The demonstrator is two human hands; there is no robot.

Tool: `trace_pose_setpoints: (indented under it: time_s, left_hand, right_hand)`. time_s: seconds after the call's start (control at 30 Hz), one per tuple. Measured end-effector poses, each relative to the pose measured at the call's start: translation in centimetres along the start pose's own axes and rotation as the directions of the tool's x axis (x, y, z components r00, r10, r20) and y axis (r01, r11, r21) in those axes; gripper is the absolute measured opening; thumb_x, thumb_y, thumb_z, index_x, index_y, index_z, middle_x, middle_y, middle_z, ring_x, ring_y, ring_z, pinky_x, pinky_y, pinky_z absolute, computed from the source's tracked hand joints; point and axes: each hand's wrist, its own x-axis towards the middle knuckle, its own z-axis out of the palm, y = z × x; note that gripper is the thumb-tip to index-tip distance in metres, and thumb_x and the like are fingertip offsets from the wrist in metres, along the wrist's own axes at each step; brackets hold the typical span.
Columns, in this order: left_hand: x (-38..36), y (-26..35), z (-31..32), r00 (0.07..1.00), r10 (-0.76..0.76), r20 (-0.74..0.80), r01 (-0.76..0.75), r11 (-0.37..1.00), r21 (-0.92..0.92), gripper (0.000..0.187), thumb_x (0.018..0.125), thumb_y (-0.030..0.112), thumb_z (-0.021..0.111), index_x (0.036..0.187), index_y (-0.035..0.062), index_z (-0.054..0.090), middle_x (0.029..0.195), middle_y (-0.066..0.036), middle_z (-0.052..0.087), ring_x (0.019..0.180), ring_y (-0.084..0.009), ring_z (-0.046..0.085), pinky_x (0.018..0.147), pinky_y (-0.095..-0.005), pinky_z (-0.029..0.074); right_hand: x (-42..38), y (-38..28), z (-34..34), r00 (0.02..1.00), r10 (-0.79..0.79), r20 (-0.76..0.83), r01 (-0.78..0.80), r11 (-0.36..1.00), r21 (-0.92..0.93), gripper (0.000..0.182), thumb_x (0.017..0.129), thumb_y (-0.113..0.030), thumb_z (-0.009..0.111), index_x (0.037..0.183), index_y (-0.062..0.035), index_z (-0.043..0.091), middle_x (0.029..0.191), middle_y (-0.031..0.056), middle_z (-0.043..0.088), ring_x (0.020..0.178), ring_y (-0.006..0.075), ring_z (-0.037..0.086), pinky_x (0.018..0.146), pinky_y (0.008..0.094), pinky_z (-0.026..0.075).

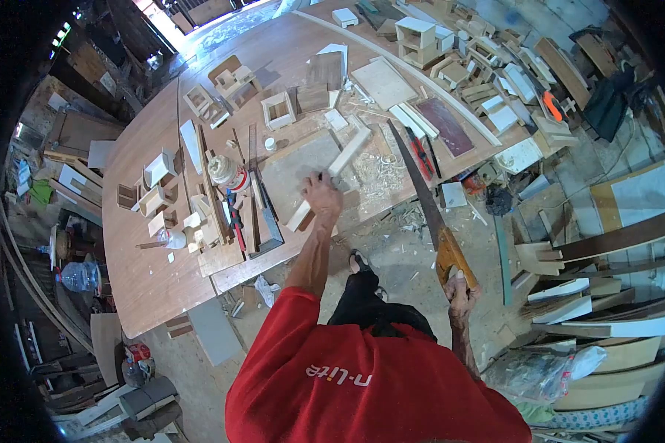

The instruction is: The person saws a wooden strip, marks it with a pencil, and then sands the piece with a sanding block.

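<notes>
My right hand (462,292) is wrapped round the wooden handle (453,260) of a handsaw, out past the table's front edge. The saw blade (421,188) points forward and up over the table's right side. Near the front edge, my left hand (323,193) bears down with bent fingers on a pale wooden strip (349,152). The strip shows on both sides of the hand, its near end by the table edge; the part under my palm is hidden. Beneath it lies a greyish flat board (281,173). Wood shavings (380,173) are scattered to the right of the strip.
Small wooden box frames (278,110) stand behind the board. On the left are a glue-smeared jar (225,171), a try square (267,221) and pliers (236,221). Red-handled tools (421,156) lie near the blade. Stacked boards (606,325) fill the floor at right.
</notes>
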Motion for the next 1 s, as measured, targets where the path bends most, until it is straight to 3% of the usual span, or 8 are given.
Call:
trace_pose_setpoints:
  time_s: [0.13, 0.2, 0.3, 0.47, 0.53, 0.63, 0.8, 1.0]
  left_hand:
    - [0.0, 0.5, -0.2, 0.998, -0.012, 0.069, 0.011, 1.0, 0.012, 0.029, 0.078, 0.019, 0.063, 0.105, 0.0084, 0.062, 0.11, -0.012, 0.052, 0.108, -0.0331, 0.046, 0.088, -0.0508, 0.037]
    - [-0.3, -0.1, -1.0, 0.977, -0.158, 0.141, 0.159, 0.987, 0.006, 0.029, 0.079, 0.019, 0.062, 0.106, 0.009, 0.062, 0.11, -0.012, 0.051, 0.109, -0.0327, 0.045, 0.086, -0.0509, 0.039]
    - [-1.0, -1.1, -2.2, 0.952, -0.294, 0.081, 0.289, 0.955, 0.065, 0.031, 0.079, 0.016, 0.06, 0.109, 0.0091, 0.062, 0.113, -0.013, 0.05, 0.107, -0.0323, 0.046, 0.085, -0.0501, 0.038]
    - [-2.1, 0.1, -0.7, 0.991, -0.13, 0.039, 0.129, 0.991, 0.026, 0.032, 0.074, 0.012, 0.061, 0.106, 0.009, 0.063, 0.111, -0.011, 0.052, 0.105, -0.0315, 0.047, 0.085, -0.0496, 0.038]
    - [-2.8, 2.7, 0.0, 0.987, 0.148, 0.064, -0.145, 0.988, -0.043, 0.036, 0.072, 0.011, 0.062, 0.107, 0.0086, 0.062, 0.11, -0.01, 0.052, 0.105, -0.0312, 0.047, 0.085, -0.0488, 0.038]
    - [-3.1, 5.5, -1.4, 0.97, 0.213, 0.117, -0.204, 0.975, -0.085, 0.035, 0.073, 0.011, 0.06, 0.108, 0.0082, 0.061, 0.109, -0.01, 0.053, 0.105, -0.0309, 0.048, 0.085, -0.0484, 0.038]
    - [-1.6, 2.6, -0.9, 0.992, -0.005, 0.127, 0.017, 0.995, -0.095, 0.032, 0.081, 0.017, 0.06, 0.112, 0.0097, 0.061, 0.113, -0.011, 0.053, 0.11, -0.0324, 0.045, 0.088, -0.0518, 0.037]
    - [1.1, 0.7, -1.4, 0.976, 0.057, 0.211, -0.056, 0.998, -0.014, 0.034, 0.078, 0.017, 0.063, 0.112, 0.0124, 0.06, 0.115, -0.008, 0.052, 0.111, -0.0299, 0.045, 0.09, -0.0514, 0.035]
  right_hand:
    - [0.2, 0.5, 0.2, 0.999, 0.042, -0.012, -0.042, 0.999, -0.011, 0.028, 0.094, -0.018, 0.056, 0.069, -0.0066, 0.05, 0.055, -0.003, 0.043, 0.047, 0.0072, 0.038, 0.043, 0.025, 0.028]
    - [0.3, -0.6, 0.8, 0.999, 0.054, -0.008, -0.054, 0.998, -0.022, 0.028, 0.094, -0.018, 0.057, 0.069, -0.0065, 0.05, 0.056, -0.003, 0.043, 0.047, 0.0072, 0.038, 0.043, 0.0252, 0.028]
    - [0.5, -1.0, 0.9, 0.999, 0.044, 0.017, -0.043, 0.998, -0.048, 0.028, 0.094, -0.019, 0.057, 0.069, -0.0063, 0.051, 0.056, -0.0029, 0.043, 0.048, 0.0073, 0.038, 0.043, 0.0255, 0.029]
    - [0.7, -0.6, 0.8, 0.998, 0.031, 0.055, -0.028, 0.998, -0.055, 0.028, 0.094, -0.019, 0.056, 0.07, -0.0062, 0.052, 0.056, -0.0025, 0.043, 0.048, 0.0071, 0.039, 0.044, 0.0256, 0.029]
    - [0.7, -1.4, 1.0, 0.999, 0.01, 0.054, -0.008, 0.999, -0.031, 0.027, 0.094, -0.018, 0.055, 0.07, -0.0059, 0.052, 0.055, -0.0026, 0.044, 0.049, 0.007, 0.04, 0.044, 0.0254, 0.029]
    - [0.8, -2.5, 0.9, 0.998, -0.022, 0.067, 0.025, 0.999, -0.04, 0.027, 0.095, -0.018, 0.054, 0.071, -0.0056, 0.052, 0.056, -0.0024, 0.044, 0.049, 0.0069, 0.04, 0.045, 0.0252, 0.03]
    - [0.9, -2.9, 0.3, 0.992, -0.06, 0.109, 0.067, 0.996, -0.066, 0.024, 0.094, -0.017, 0.056, 0.073, -0.0048, 0.053, 0.059, -0.0025, 0.046, 0.051, 0.0064, 0.041, 0.046, 0.0247, 0.031]
    - [0.0, -1.8, -0.2, 0.985, 0.04, 0.165, -0.017, 0.99, -0.141, 0.019, 0.092, -0.015, 0.06, 0.077, -0.0041, 0.056, 0.063, -0.0029, 0.047, 0.055, 0.0058, 0.043, 0.048, 0.024, 0.034]
